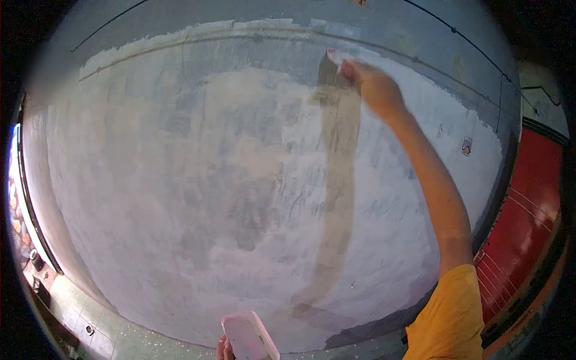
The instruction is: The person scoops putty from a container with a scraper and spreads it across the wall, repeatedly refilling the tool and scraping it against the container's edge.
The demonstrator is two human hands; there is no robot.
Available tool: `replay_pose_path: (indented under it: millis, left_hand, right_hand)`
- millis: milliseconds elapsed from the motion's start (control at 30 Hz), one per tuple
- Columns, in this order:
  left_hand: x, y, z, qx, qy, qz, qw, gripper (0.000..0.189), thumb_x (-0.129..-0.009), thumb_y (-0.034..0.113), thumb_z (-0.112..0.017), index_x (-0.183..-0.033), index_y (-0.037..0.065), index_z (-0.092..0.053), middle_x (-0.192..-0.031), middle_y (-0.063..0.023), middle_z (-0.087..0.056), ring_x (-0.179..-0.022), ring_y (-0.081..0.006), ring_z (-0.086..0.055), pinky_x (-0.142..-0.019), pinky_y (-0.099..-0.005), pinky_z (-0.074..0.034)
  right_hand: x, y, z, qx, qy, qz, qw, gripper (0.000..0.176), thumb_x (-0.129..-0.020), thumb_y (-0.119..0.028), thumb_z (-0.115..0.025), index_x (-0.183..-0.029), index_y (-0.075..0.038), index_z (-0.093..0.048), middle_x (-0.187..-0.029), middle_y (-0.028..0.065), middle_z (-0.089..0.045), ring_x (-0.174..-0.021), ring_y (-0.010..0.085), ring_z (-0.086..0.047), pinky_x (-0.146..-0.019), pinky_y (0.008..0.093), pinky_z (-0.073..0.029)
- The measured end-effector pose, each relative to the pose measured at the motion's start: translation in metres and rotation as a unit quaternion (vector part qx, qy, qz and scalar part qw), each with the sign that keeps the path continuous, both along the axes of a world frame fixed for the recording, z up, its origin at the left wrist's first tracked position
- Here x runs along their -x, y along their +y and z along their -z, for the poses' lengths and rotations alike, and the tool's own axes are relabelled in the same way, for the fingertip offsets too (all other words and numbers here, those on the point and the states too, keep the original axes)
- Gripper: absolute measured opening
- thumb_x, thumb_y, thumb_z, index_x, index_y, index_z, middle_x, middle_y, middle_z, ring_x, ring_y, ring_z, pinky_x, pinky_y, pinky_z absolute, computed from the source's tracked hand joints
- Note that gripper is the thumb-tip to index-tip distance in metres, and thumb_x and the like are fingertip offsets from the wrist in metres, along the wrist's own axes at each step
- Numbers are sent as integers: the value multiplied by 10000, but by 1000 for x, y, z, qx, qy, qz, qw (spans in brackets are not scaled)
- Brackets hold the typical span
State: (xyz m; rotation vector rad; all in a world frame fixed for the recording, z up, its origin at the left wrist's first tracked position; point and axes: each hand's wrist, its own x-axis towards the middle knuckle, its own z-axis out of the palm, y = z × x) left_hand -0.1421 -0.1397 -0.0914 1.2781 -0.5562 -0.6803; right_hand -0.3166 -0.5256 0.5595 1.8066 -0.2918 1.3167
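Observation:
My right hand [361,75] is raised high on the wall, its fingers closed round the pinkish handle of a flat tool [333,57] that touches the wall. Below the tool a long brownish-grey band [341,180] runs down the patchy white and grey wall [228,180]. At the bottom of the view my left hand [224,349] grips the left side of a pale pink rectangular tray [247,336]. Only a few fingers of that hand show.
A red panel [525,210] stands at the right, near a small wall box [466,146]. Cables [456,31] run along the upper wall. Pale green floor tiles [138,342] lie below, with a small round object [90,330] at the lower left.

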Motion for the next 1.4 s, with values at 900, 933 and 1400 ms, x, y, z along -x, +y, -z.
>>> replay_pose_path:
  millis: [900, 933, 1400]
  left_hand:
    - [1, 22, 2, -51, -245, -9, 968, 531, -1049, 384, -456, -1447, 33, -425, -1424, -143, -454, -1327, -269, -417, -1096, -400, -354]
    - [0, 20, -1, -49, -234, -8, 971, 528, -1047, 382, -461, -1440, 31, -431, -1412, -141, -462, -1317, -266, -425, -1090, -399, -361]
    - [2, 27, -36, 53, 145, -1, 988, 523, -1031, 386, -506, -1401, 19, -458, -1304, -102, -546, -1212, -219, -526, -1029, -379, -430]
  right_hand:
    - [-9, 74, 57, -170, 68, 11, 983, 323, -1013, -280, -473, -1257, -191, -664, -1082, 140, -711, -928, 343, -690, -824, 427, -551]
    - [-17, 60, 34, -137, 38, 41, 989, 315, -998, -269, -495, -1249, -177, -661, -1065, 143, -712, -921, 346, -689, -812, 437, -555]
    - [-23, 58, 176, -117, 92, -32, 988, 342, -915, -98, -587, -1254, -102, -633, -1087, 138, -714, -980, 311, -693, -809, 408, -565]
